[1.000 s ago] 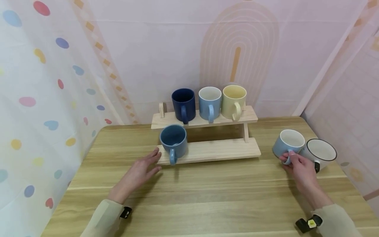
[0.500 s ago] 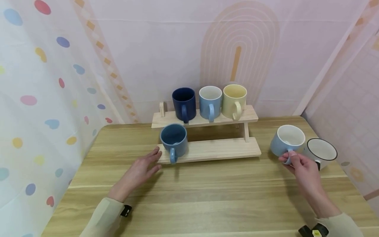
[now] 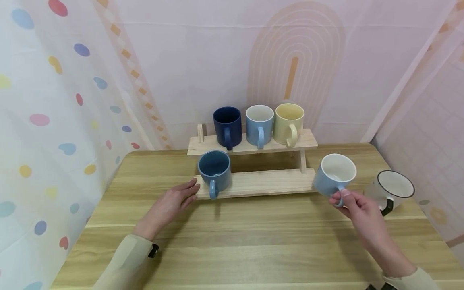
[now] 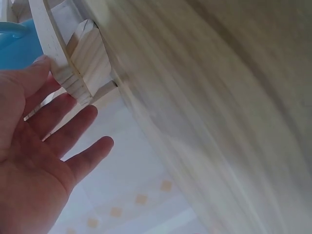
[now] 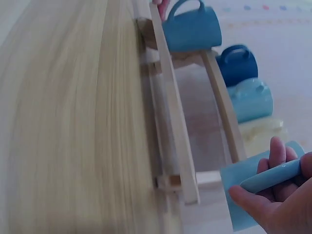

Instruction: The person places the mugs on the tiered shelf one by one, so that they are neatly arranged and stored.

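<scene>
Wood-grain surface (image 3: 253,241), pale patterned cloth (image 3: 192,68) behind it. My right grip (image 3: 364,217) is pinching the pale blue mug (image 3: 326,179) by its handle (image 5: 273,176), and it looks lifted, near the right end of the lower shelf (image 3: 270,182). Left grip (image 3: 170,203) is loosely spread, touching that shelf's left end. Tbh I'd keep the mug level, handle towards me, and steady the shelf lightly so the teal mug (image 3: 222,177) doesn't get nudged

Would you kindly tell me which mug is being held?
The light blue mug gripped by its handle in the right hand. Its white-lined twin stands on the upper shelf, between the navy mug and yellow mug; no other mug is held.
</scene>
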Tool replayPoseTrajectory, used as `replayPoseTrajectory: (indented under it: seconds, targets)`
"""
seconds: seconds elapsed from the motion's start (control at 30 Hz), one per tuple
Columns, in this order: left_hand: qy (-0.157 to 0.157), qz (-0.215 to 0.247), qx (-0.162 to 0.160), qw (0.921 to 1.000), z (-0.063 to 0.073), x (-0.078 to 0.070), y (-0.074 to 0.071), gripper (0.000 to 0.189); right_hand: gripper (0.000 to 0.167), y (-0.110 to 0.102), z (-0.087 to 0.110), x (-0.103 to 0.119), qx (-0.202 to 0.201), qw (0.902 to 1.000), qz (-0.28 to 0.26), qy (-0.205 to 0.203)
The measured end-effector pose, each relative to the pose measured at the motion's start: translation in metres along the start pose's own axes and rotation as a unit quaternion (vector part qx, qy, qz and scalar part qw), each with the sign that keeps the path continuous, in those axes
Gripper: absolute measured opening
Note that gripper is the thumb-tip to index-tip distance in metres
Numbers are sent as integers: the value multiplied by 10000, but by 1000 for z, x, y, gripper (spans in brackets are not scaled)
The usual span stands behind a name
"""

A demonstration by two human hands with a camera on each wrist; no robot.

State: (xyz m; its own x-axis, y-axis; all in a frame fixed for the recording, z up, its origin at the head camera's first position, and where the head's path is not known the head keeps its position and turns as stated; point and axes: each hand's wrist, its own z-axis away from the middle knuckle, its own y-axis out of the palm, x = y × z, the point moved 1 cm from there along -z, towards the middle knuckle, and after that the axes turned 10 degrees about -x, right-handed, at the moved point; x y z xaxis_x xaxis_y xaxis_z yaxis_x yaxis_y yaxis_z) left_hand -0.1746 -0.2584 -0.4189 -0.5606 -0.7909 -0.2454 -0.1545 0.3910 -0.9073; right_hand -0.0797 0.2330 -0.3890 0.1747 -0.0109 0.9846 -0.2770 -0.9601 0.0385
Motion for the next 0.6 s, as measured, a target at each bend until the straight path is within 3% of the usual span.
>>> replayPoseTrajectory:
  seconds: [0.4, 0.6]
  targets:
    - [105, 89, -141, 9998, 0, 4, -2, 40, 35, 31, 11, 13, 257, 9993, 208, -176]
    - [-3, 158, -44, 9999, 1, 6, -2, 40, 36, 49, 14, 17, 352, 9992, 174, -89]
